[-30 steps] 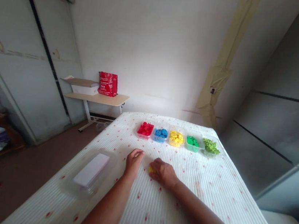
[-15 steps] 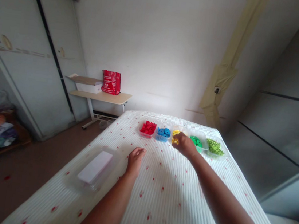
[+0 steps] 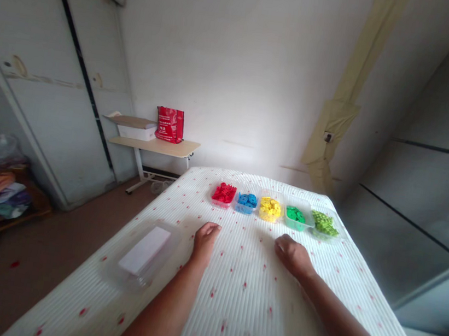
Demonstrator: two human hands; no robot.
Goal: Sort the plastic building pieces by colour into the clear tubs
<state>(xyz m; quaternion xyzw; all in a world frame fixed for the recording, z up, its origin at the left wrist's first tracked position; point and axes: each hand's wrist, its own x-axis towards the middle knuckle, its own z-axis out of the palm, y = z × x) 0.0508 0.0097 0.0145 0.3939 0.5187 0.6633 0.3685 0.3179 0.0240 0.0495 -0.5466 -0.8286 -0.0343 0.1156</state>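
Both hands are over the patterned tablecloth. My left hand is curled closed at centre left; whether anything sits in its fingers cannot be seen. Closer to the tubs, my right hand is closed too, knuckles up, its fingertips hidden. Beyond the hands stands a row of clear plastic tubs: red pieces, blue round pieces, yellow pieces, green pieces and light green small pieces. The yellow tub is just beyond my right hand, which is apart from it.
At the left of the table lies a clear plastic container with a white rectangular block in it. Behind, a small side table bears a red bag and a white box. Wardrobes flank both sides.
My right hand has drawn back from the yellow tub toward me, uncovering the yellow pieces. My left hand has hardly moved, and the view has shifted slightly.
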